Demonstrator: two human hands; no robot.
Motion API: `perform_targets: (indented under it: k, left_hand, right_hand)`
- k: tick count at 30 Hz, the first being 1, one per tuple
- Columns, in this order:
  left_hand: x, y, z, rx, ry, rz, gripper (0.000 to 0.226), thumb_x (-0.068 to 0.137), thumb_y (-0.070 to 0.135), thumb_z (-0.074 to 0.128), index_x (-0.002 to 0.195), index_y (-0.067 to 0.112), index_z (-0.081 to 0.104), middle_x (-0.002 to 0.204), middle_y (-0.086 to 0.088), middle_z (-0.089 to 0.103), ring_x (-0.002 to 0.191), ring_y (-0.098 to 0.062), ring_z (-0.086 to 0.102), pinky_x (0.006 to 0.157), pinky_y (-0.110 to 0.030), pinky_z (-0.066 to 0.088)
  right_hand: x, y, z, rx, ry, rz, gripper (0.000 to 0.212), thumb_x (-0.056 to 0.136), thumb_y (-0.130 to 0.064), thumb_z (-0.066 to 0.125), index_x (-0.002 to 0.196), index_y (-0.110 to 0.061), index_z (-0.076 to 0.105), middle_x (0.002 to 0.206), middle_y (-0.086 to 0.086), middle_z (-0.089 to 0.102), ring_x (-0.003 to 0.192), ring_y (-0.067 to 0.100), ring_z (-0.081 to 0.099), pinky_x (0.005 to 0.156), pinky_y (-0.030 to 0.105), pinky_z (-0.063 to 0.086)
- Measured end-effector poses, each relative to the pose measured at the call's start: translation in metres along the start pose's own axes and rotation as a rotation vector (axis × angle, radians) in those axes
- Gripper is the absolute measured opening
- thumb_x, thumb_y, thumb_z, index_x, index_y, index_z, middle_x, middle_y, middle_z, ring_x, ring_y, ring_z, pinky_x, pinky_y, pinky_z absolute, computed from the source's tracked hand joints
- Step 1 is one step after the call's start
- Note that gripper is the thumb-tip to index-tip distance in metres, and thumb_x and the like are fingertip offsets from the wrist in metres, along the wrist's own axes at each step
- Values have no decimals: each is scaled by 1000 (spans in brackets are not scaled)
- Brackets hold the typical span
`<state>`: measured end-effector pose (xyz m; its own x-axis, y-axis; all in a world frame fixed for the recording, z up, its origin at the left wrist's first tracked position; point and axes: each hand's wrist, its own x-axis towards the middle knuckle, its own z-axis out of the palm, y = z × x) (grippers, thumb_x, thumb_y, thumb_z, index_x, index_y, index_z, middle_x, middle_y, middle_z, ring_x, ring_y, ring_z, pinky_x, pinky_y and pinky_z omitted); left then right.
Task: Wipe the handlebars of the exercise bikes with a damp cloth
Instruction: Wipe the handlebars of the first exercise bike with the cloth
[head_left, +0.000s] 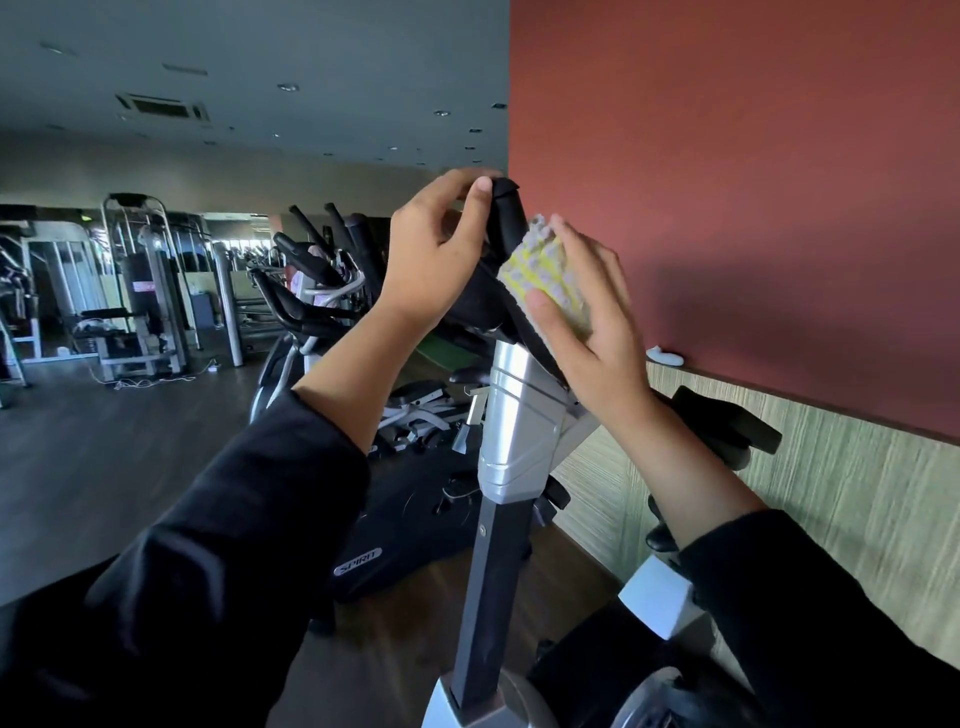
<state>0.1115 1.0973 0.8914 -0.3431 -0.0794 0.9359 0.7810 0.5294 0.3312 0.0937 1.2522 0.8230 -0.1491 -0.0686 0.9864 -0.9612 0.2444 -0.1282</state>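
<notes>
The right hand (597, 322) presses a yellow-and-white cloth (545, 270) flat against the side of the black handlebar (506, 218), thumb pinching the cloth's lower edge so it stays put while rubbing. The left hand (436, 249) curls round the handlebar's other side, fingertips over its upturned end, likely steadying it against that push. Below, the bar joins the silver post (519, 415) of 1 exercise bike (405, 519), just beside the red wall (753, 182); more bikes (306, 291) stand behind, probably unwiped.

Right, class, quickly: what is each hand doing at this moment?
Left hand: fingers curled round the black padded handlebar.
Right hand: holding the yellow-and-white textured cloth against it.
</notes>
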Motion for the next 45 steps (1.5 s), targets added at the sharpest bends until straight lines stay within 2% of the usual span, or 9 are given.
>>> perform_targets:
  k: [5, 10, 15, 21, 29, 31, 36, 39, 45]
  left_hand:
    - [0, -3, 1, -70, 1, -11, 30, 98, 30, 46, 109, 12, 68, 87, -9, 69, 72, -28, 62, 70, -47, 57]
    - [-1, -1, -1, -80, 12, -17, 27, 100, 21, 48, 112, 6, 67, 67, 20, 58, 57, 1, 50, 58, -20, 49]
    - [-1, -4, -1, -98, -7, -32, 28, 98, 30, 48, 108, 13, 68, 76, 15, 63, 66, -11, 55, 68, -51, 56]
    - [-3, -5, -3, -91, -10, -22, 30, 98, 32, 48, 110, 14, 68, 82, 9, 65, 66, -23, 54, 65, -51, 55]
    - [0, -8, -2, -105, -31, -30, 28, 96, 36, 49, 107, 19, 69, 82, 12, 66, 71, -18, 60, 70, -52, 57]
    - [0, -10, -2, -113, -32, -28, 29, 96, 36, 49, 107, 19, 69, 86, 12, 68, 75, -20, 63, 72, -52, 57]
    - [1, -12, -1, -121, -18, -13, 31, 96, 34, 50, 109, 13, 69, 89, 10, 68, 73, -13, 61, 70, -51, 58]
    - [1, -12, -1, -124, -14, -6, 31, 96, 34, 50, 108, 14, 69, 89, 10, 68, 75, -13, 63, 69, -50, 58]
    - [2, -13, 2, -123, -8, 3, 31, 96, 36, 49, 107, 15, 68, 91, 6, 70, 79, -22, 66, 71, -52, 56]
  right_hand:
    - [-2, 6, 4, -71, 72, -97, 44, 90, -12, 65, 130, 2, 52, 130, 19, 56, 123, 24, 55, 105, 33, 44]
    - [-5, 1, 10, -20, 134, 38, 49, 91, -19, 63, 131, -6, 37, 124, 3, 57, 109, 2, 57, 91, 9, 41]
    - [-3, 0, 12, -96, 125, -67, 35, 94, -11, 55, 126, -13, 44, 126, 5, 55, 117, 13, 55, 102, 14, 38]
    - [-2, -1, 16, -27, 152, 182, 33, 100, -21, 40, 124, 1, 32, 77, -10, 46, 60, -1, 43, 62, 16, 37]
    - [8, -2, 11, 3, 85, 260, 23, 104, -16, 34, 121, -8, 46, 72, -25, 46, 59, -1, 42, 61, 9, 34]
    - [11, -5, 11, 5, 87, 258, 30, 102, -13, 32, 127, -10, 49, 97, -26, 55, 74, -7, 52, 73, 8, 37]
    - [15, -18, 12, 128, 175, 287, 46, 97, -2, 40, 141, -3, 27, 117, 17, 59, 88, 14, 54, 76, 26, 43]
    - [17, -8, 12, 136, 185, 234, 44, 96, -8, 42, 136, -18, 25, 119, -6, 48, 113, 10, 50, 96, 15, 36]
    - [14, 1, 10, 9, 25, 224, 39, 101, -9, 34, 137, -11, 48, 133, -3, 49, 121, -26, 30, 98, 1, 22]
